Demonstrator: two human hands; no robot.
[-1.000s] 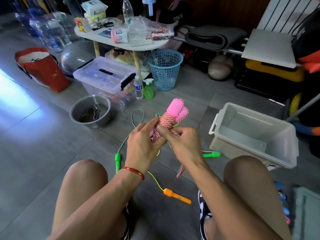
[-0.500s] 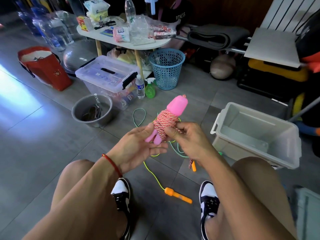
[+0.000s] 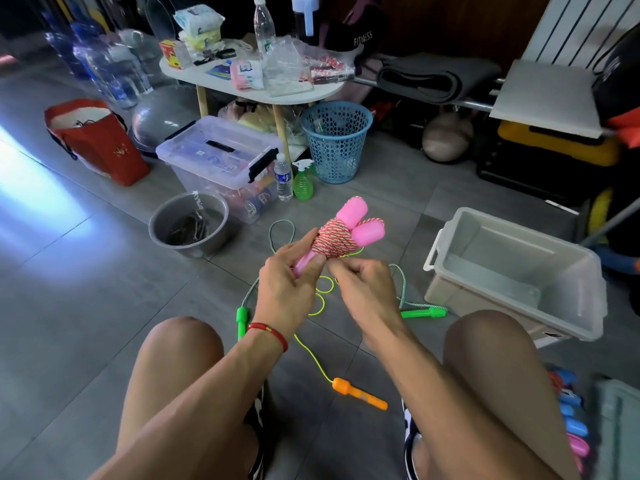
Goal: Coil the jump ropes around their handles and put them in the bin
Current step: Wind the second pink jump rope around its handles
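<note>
A pink-handled jump rope with its red-and-white cord coiled round the two handles is held up over the floor. My left hand grips the lower ends of the pink handles. My right hand pinches at the bottom of the coil; the cord's end is hidden by my fingers. A green-handled rope and a thin yellow rope with an orange handle lie uncoiled on the floor beneath. The pale grey bin stands open at the right with nothing visible inside.
A grey bucket, a lidded clear box, a blue basket and a small white table stand ahead. My bare knees frame the floor space. More coloured handles lie at the lower right.
The wrapped bundle has turned so both pink handle tops show side by side. My left hand has gone from open under the handles to gripping them. My knees have come together.
</note>
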